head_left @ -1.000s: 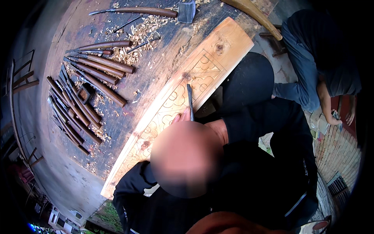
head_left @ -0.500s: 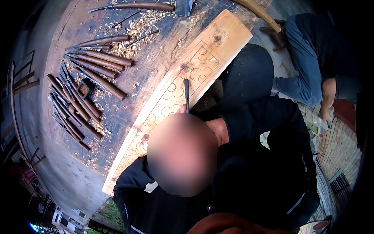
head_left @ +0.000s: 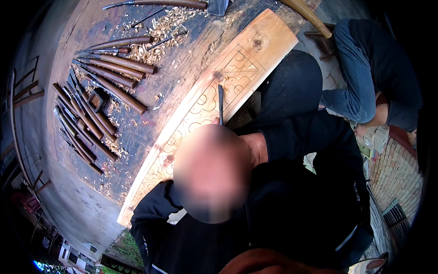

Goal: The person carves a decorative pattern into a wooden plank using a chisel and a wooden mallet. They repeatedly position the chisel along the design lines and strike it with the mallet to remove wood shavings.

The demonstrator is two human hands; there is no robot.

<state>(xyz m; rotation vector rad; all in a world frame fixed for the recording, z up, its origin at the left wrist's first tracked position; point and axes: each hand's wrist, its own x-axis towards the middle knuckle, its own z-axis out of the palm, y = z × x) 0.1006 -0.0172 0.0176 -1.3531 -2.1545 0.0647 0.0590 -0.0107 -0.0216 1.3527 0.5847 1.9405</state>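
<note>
A long pale wooden board [head_left: 178, 123], marked with curved and triangular outlines, slants across the table edge. Over its pattern lies the dark steel blade of a chisel [head_left: 221, 101], tip pointing toward the far end. The chisel's rear part runs into a round blurred patch that covers most of both hands. Of my right hand [head_left: 256, 148], the wrist shows at the patch's right side, close to the chisel. A fingertip [head_left: 216, 121] beside the blade shows at the patch's top; whose hand it belongs to is unclear. My left sleeve [head_left: 157, 201] reaches the patch from the lower left; that hand is hidden.
Several wooden-handled carving tools [head_left: 119, 96] lie in groups on the worn table [head_left: 173, 82], among wood shavings [head_left: 166, 27]. A small dark square-rimmed object [head_left: 96, 101] sits between them. At the far edge rests a mallet-like tool's wooden handle [head_left: 308, 17]. Another person [head_left: 353, 77] sits at right.
The chisel's blade has slid slightly along the board toward its far end. The view has shifted a little. The person at right has moved their arm.
</note>
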